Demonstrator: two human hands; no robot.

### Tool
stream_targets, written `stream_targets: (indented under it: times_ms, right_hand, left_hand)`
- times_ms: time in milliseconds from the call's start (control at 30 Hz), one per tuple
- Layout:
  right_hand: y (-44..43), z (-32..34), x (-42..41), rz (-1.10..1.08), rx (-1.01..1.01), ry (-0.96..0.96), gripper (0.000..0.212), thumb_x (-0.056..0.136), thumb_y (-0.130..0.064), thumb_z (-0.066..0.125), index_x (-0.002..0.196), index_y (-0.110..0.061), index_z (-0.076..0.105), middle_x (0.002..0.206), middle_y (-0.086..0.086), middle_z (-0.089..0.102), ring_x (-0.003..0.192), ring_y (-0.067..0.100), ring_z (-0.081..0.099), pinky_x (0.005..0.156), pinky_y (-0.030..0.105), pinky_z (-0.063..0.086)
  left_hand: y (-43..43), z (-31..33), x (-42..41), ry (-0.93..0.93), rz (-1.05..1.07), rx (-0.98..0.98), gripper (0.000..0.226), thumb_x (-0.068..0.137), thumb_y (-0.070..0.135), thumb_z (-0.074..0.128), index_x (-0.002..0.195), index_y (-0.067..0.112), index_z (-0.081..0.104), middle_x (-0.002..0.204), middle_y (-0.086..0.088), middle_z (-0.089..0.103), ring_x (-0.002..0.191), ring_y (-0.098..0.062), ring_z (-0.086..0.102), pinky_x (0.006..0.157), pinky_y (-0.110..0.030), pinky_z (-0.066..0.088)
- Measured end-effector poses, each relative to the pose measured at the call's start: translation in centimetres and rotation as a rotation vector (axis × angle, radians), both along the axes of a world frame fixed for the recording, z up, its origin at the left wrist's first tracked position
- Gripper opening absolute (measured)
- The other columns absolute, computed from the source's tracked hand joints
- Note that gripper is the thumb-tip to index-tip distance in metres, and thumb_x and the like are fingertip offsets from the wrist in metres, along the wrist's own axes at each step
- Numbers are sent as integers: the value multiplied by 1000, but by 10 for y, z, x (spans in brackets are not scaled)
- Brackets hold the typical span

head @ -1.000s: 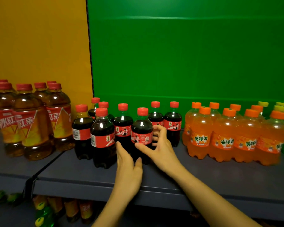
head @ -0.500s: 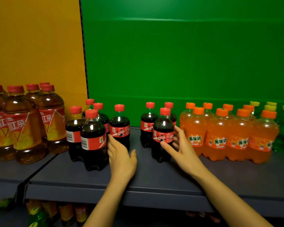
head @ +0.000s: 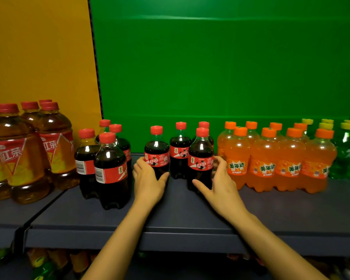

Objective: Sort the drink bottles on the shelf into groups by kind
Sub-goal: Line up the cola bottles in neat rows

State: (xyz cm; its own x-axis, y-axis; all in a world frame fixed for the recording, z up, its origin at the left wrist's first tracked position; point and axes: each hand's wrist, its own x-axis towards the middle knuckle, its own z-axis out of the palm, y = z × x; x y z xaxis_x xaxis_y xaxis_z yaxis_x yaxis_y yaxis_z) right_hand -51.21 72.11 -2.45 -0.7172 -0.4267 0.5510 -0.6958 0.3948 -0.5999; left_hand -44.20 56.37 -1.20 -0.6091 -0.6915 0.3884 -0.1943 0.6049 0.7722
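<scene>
Blue shelf (head: 190, 217) has big iced tea bottles (head: 22, 158) far left and orange soda bottles (head: 271, 162) on the right. In between, the left hand (head: 150, 178) is wrapped round the middle cola bottle (head: 157, 154), and the right hand (head: 220, 182) curls round the near cola bottle (head: 200, 158), just beside the orange ones.

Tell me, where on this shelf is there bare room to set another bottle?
The shelf is bare along its front, widest before the orange bottles. A narrow gap separates the left cola group from the cola bottle in the left hand; the right hand grips the front cola bottle. Orange and tea bottles stand packed.
</scene>
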Motion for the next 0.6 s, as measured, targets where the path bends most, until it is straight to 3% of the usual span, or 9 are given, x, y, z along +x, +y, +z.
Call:
stream_targets:
  times_ms: [133, 267, 367, 600]
  right_hand:
    - [4, 0, 0, -19, -24, -19, 77, 83, -29, 66, 140, -14, 16, 141, 2, 42, 129, 17, 44, 102, 29, 37]
    - [6, -1, 0, -51, -35, -20, 77, 83, -28, 66, 140, -15, 17, 141, 2, 42, 129, 18, 43, 105, 43, 39]
    - [5, -1, 1, -70, -32, -14, 78, 83, -28, 67, 142, -15, 17, 143, 2, 41, 130, 18, 43, 105, 41, 39]
    - [5, -1, 0, -91, -45, 7, 79, 82, -24, 68, 143, -14, 18, 142, 3, 42, 130, 19, 43, 105, 38, 40]
  left_hand:
    - [5, -9, 6, 54, -102, -52, 66, 76, 28, 73, 124, 5, 34, 129, -13, 42, 124, -27, 39, 98, -35, 36]
    - [10, -10, 3, 65, -196, -104, 66, 73, 34, 74, 123, 9, 37, 126, -9, 45, 122, -24, 41, 96, -34, 38]
    - [14, -11, -2, 58, -257, -140, 64, 73, 37, 73, 120, 11, 38, 123, -6, 47, 120, -22, 44, 94, -35, 41]
    - [21, -10, -9, 52, -219, -219, 59, 73, 45, 70, 112, 13, 40, 116, -2, 50, 114, -19, 47, 82, -34, 44]
